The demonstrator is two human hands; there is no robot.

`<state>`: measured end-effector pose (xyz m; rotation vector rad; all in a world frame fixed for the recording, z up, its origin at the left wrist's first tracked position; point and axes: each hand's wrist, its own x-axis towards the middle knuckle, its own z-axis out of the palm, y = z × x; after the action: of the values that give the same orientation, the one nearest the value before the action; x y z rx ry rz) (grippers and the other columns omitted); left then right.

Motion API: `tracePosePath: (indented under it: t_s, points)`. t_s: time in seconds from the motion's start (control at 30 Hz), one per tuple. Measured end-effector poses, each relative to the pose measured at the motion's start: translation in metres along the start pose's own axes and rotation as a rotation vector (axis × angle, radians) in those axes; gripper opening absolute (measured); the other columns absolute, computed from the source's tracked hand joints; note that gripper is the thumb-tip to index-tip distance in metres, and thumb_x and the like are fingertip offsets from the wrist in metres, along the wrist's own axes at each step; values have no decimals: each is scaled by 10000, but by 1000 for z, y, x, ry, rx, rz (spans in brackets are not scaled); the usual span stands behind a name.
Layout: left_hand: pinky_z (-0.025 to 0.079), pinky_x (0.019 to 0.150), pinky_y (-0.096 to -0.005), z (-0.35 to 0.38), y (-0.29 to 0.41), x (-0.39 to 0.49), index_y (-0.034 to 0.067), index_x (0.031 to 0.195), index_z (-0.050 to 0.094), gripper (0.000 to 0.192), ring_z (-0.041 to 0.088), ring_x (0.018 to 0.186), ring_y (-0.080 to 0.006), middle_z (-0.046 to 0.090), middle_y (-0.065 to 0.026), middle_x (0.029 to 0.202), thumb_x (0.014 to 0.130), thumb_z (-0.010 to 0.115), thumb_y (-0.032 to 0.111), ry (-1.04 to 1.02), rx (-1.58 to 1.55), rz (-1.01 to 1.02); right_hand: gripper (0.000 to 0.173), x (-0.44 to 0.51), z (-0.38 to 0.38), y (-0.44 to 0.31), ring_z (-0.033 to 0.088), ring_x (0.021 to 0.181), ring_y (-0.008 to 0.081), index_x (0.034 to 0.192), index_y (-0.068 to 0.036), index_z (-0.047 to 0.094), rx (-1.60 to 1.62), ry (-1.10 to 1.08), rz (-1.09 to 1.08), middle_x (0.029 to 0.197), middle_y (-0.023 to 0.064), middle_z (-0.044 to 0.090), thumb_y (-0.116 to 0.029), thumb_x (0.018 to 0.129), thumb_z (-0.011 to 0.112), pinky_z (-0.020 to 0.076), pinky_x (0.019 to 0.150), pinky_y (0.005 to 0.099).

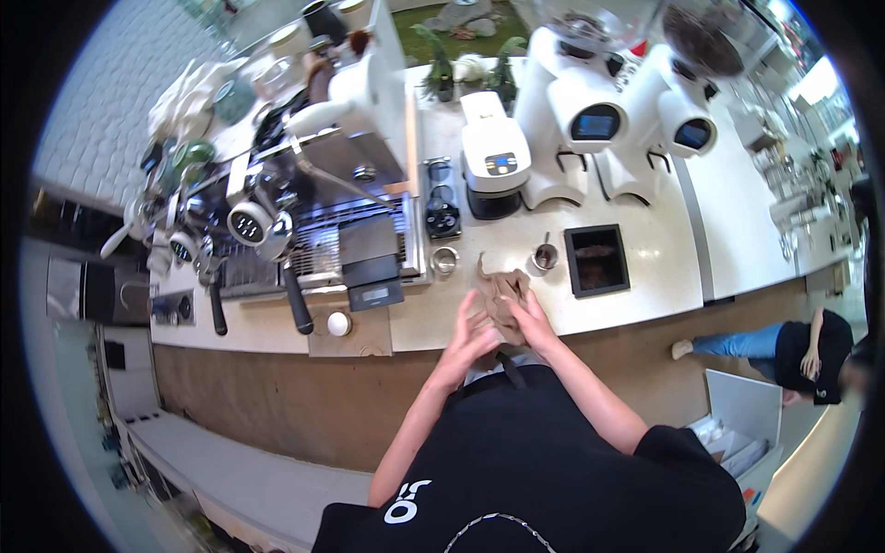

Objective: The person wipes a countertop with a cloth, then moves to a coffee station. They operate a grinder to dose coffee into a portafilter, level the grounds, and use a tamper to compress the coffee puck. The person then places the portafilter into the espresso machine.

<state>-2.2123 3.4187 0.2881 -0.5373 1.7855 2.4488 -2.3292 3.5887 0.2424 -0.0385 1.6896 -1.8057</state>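
A crumpled brown cloth (503,307) is bunched between my hands at the front edge of the white counter. My right hand (533,323) grips its right side. My left hand (473,339) is at the cloth's left side with fingers spread; whether they pinch the cloth cannot be told. Beyond the cloth stand a small metal cup (444,260) on the left and another metal cup (545,256) on the right, with dark contents and a thin handle sticking up. A black-framed square bin (597,261) with dark contents is set in the counter farther right.
An espresso machine (311,256) with portafilters fills the left, a digital scale (374,294) on its drip tray. A white countertop device (494,148) and two white coffee grinders (596,124) stand behind. Another person (788,349) is at the far right.
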Motion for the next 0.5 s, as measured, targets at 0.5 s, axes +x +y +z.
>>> tracePosePath:
  t_s: [0.5]
  points:
    - [595,1035,-453,-95,-81,-200,-11,1371,725,543,776,1204,-375,803,-250,1254,1127,643,468,513,701,-604,830,129,13,58,243,1711,348,1772,-74,297,-1353,93,-596,1844,169,289,-278,1057,667,158,1405,490]
